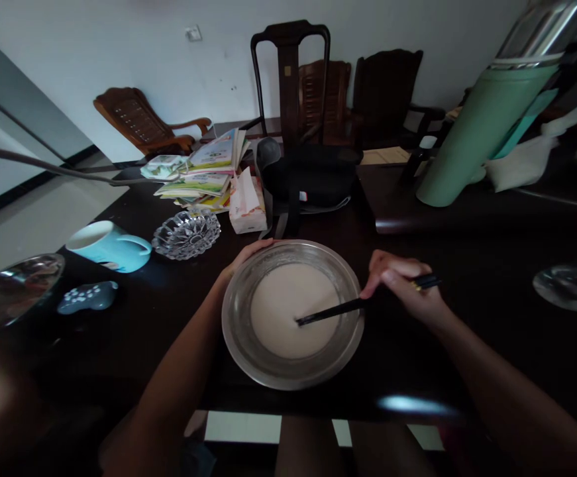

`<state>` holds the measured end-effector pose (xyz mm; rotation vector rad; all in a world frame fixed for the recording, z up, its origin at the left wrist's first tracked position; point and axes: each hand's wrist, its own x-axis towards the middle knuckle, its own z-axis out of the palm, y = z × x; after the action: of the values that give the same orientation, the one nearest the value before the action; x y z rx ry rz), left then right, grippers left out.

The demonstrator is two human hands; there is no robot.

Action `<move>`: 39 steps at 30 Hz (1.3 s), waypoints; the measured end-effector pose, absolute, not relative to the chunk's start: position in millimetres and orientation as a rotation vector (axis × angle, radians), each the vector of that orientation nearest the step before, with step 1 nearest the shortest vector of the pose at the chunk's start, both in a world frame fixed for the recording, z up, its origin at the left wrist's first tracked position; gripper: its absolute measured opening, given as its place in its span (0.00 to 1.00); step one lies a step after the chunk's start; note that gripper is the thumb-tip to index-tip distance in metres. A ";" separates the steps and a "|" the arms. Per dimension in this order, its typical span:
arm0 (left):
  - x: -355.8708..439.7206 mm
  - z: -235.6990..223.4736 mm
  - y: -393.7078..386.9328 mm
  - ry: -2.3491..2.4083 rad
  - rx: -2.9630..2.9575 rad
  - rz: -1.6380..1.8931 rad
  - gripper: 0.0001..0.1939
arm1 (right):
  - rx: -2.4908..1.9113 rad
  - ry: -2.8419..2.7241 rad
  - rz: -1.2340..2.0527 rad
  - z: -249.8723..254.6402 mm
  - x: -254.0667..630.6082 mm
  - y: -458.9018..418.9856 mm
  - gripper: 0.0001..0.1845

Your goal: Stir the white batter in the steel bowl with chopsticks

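Note:
A wide metal bowl (236, 318) near the table's front edge holds a smooth, whitish batter-like liquid (283, 298). My left hand (249, 255) curls round the bowl's far left side, fingers along the rim and partly hidden behind it. In my right hand (400, 281), closed at the bowl's right side, is a pair of black chopsticks (335, 310). They slant down to the left over the rim, their tips dipping into the liquid near its middle. A gold band shows near their upper end.
Left of the bowl stand a light-blue mug (112, 246), a glass dish (187, 235), a dark patterned object (88, 297) and a shiny metal bowl (17, 285). Behind are tissues (247, 202), books (211, 162) and a black bag (311, 175). A green thermos (487, 132) stands back right.

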<state>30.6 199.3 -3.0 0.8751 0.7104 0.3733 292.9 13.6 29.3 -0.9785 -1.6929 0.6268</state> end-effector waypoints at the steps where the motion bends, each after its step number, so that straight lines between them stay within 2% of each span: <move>1: 30.6 -3.0 199.2 0.707 0.871 0.372 0.19 | -0.958 -1.785 0.630 28.4 290.8 14.6 0.14; 4: 30.1 -4.6 200.1 0.679 0.871 0.361 0.19 | -0.973 -1.899 0.547 28.2 289.3 15.8 0.09; 7: 28.6 -8.4 202.4 0.653 0.879 0.357 0.19 | -1.057 -1.719 0.465 31.7 295.6 12.7 0.14; 10: 26.1 -12.7 204.3 0.636 0.892 0.356 0.18 | -0.982 -1.680 0.530 33.2 297.6 10.4 0.20; 13: 24.6 -15.1 204.6 0.652 0.914 0.349 0.20 | -0.923 -1.868 0.597 29.8 291.8 12.5 0.15; 16: 25.3 -14.6 203.7 0.651 0.944 0.355 0.22 | -0.970 -1.888 0.528 26.5 291.0 15.0 0.10; 22: 26.4 -15.6 205.1 0.701 0.992 0.380 0.21 | -0.975 -1.573 0.580 27.9 298.3 12.9 0.21; 25: 25.7 -17.2 205.6 0.680 0.992 0.372 0.21 | -0.986 -1.770 0.620 26.5 289.7 14.4 0.15; 28: 25.2 -17.8 205.5 0.662 0.977 0.376 0.21 | -0.976 -1.895 0.515 25.3 286.9 15.7 0.08; 31: 25.0 -18.0 206.0 0.670 0.970 0.387 0.21 | -1.064 -1.657 0.440 26.3 295.0 13.9 0.15; 34: 24.2 -18.9 207.0 0.681 0.978 0.387 0.20 | -0.990 -1.481 0.548 26.6 299.2 12.2 0.21; 36: 23.4 -19.6 207.3 0.686 0.984 0.375 0.20 | -0.963 -1.613 0.634 25.6 295.4 13.1 0.19; 39: 22.8 -20.1 207.0 0.640 0.984 0.345 0.21 | -0.929 -1.901 0.615 24.5 288.4 16.2 0.11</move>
<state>22.8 207.0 -20.1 0.9835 0.6398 0.3455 288.4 16.2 24.5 -0.9289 -1.9010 0.6153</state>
